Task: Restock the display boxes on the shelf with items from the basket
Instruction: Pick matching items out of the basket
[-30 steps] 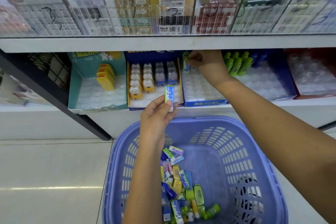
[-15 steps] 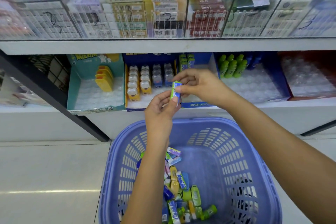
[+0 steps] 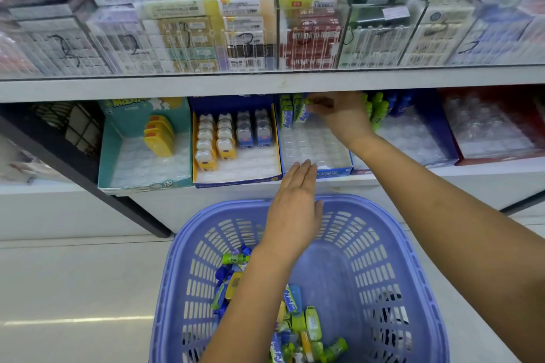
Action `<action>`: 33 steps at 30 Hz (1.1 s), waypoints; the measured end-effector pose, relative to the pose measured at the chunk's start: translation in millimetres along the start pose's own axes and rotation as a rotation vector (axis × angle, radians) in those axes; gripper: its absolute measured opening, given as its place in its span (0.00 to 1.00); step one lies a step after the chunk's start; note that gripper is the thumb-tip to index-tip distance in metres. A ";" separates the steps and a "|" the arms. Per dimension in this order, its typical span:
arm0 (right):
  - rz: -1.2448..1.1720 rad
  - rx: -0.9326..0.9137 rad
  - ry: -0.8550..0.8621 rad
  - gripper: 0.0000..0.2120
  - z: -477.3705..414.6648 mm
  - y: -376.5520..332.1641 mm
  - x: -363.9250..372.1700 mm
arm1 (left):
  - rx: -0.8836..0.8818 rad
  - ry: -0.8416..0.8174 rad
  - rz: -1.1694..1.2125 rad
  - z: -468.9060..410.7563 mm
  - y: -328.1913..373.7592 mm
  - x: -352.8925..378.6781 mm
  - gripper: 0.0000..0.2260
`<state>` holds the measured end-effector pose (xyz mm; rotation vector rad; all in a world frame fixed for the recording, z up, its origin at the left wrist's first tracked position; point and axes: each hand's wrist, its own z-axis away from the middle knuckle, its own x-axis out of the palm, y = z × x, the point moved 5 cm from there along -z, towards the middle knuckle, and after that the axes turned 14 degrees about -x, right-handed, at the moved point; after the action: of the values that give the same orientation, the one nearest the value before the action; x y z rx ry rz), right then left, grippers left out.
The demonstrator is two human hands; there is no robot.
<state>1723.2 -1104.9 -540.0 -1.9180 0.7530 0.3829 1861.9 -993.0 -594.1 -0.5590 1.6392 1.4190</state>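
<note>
— Two hands, two jobs. What is each doing?

— My right hand [image 3: 342,115] is reached deep under the white shelf board [image 3: 265,85], fingers pinched together on a small green-and-blue flat pack [image 3: 303,111] at the back of the blue cardboard display box with the clear blister tray [image 3: 317,169]. My left hand [image 3: 295,209] is flat, fingers spread straight, holding nothing, hovering over the far rim of the lilac slotted plastic basket [image 3: 413,244].

— Where does the pack sit, and how is it turned?

— It's up against the few packs already standing in the back row [image 3: 290,110] of that box. As far as I can judge its long axis is roughly upright, leaning a little, narrow end down toward a tray pocket, printed face toward me. My fingers cover much of it, so I can't be exact.

— What could go wrong?

— I'd say the tilt. If the lower end misses its pocket, the pack may tip forward onto the bare tray or knock its neighbours over. My wrist is also just beside the green bottles [image 3: 379,110] in the next box; pulling out carelessly could topple them.

— And the rest of the stock?

— Still lying jumbled in the basket, a heap of loose coloured packs [image 3: 295,330] pointing every way, so each will need turning before it goes in.
</note>
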 end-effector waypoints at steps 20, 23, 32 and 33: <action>0.061 0.102 -0.600 0.08 80.9 -40.7 16.6 | -0.178 -0.057 0.254 11.4 -45.1 3.8 0.07; 0.195 0.230 -1.008 0.09 147.9 -16.8 53.2 | -0.281 -0.309 -0.069 22.3 -71.8 53.6 0.09; 0.265 0.527 -1.486 0.20 333.4 73.1 131.0 | -0.101 -0.870 -0.516 109.6 -129.1 174.9 0.27; 0.226 0.548 -1.463 0.19 338.4 75.9 135.8 | -0.114 -0.872 -0.502 109.6 -133.3 176.9 0.27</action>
<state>1796.7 -872.5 -821.5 -0.6583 0.0225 1.3342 1910.8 -886.7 -811.7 -0.3033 0.6669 1.1316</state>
